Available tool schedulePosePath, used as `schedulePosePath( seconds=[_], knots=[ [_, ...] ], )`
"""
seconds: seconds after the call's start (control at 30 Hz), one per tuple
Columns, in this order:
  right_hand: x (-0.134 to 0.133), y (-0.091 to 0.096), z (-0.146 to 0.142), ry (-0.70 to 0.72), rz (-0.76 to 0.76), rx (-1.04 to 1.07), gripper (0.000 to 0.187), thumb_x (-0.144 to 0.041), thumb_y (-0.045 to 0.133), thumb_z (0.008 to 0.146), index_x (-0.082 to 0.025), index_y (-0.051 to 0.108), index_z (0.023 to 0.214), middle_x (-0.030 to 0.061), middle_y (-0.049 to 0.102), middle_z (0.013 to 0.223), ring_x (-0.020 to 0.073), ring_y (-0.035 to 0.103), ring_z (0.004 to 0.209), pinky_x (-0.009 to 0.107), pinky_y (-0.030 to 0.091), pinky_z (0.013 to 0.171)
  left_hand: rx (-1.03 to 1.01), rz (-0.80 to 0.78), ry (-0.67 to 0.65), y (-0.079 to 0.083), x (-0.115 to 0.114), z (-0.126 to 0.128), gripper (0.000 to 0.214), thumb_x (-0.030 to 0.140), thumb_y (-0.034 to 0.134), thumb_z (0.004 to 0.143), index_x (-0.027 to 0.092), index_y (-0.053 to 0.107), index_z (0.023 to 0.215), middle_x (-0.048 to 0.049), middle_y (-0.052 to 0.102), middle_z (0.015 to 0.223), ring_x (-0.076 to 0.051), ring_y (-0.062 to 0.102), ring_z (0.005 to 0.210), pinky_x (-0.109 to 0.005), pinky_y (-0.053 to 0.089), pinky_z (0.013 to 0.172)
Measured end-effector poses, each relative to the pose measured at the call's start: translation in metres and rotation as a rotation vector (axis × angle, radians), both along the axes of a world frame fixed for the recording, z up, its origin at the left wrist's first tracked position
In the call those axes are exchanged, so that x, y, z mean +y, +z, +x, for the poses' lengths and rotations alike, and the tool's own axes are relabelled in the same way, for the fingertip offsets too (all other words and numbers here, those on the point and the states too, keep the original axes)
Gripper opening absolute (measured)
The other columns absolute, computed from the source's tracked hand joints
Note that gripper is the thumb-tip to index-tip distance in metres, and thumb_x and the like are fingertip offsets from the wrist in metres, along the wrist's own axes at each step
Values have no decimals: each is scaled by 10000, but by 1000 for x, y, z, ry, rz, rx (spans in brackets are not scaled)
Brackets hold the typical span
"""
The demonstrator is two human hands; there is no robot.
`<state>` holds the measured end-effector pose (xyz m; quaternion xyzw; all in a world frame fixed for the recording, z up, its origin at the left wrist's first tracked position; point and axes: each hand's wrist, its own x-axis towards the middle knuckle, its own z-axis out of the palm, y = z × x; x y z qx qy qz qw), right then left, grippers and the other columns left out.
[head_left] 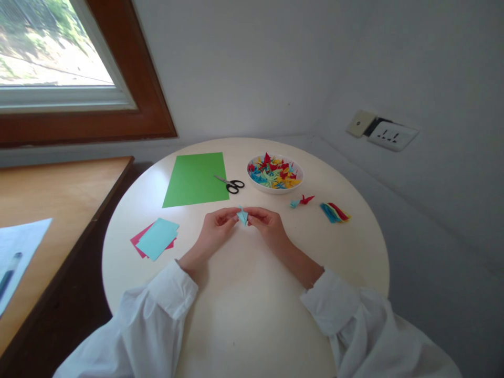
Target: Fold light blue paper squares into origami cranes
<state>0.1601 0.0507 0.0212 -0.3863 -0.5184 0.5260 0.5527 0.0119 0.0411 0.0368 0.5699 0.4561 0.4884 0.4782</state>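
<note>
Between my two hands is a small light-blue folded paper piece, shaped like an origami crane with a pointed tip below. My left hand pinches its left side with thumb and forefinger. On the other side, my right hand pinches its right edge. Both wrists rest low over the white round table. Beyond the hands lie scissors with black handles, partly on a green paper sheet. A blue paper crane and a red paper crane lie right of my right hand.
A white bowl full of colourful paper cranes stands at the back. Folded paper strips lie at the right. Light-blue and red paper sheets are stacked at the left. A wooden desk stands beside the table; a wall socket is at right.
</note>
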Motion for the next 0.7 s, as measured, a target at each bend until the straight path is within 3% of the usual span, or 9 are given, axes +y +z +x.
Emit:
schedulePosePath(
  seconds=[0.3, 0.53, 0.7],
  knots=[
    [0, 0, -1, -12, -2, -54, 157, -209, 651, 602, -185, 688, 753, 16, 688, 730, 141, 594, 651, 294, 474, 657, 22, 18, 7, 0, 1, 0, 266, 334, 636, 682, 136, 681, 854, -84, 698, 876, -184, 621, 790, -297, 469, 734],
    [1, -3, -2, -14, -23, -16, 113, -249, 663, 597, -183, 679, 688, 18, 676, 685, 152, 606, 654, 295, 480, 657, 63, 21, 50, 0, 2, 1, 190, 307, 620, 669, 126, 661, 710, -42, 667, 681, -129, 574, 626, -241, 440, 608],
    [1, -2, -2, -92, 58, -67, 100, -230, 675, 582, -185, 685, 671, 30, 659, 755, 157, 602, 732, 274, 479, 659, 128, 46, 78, -4, 3, 1, 175, 298, 594, 680, 127, 630, 675, -25, 625, 630, -114, 539, 587, -225, 408, 569]
  ],
)
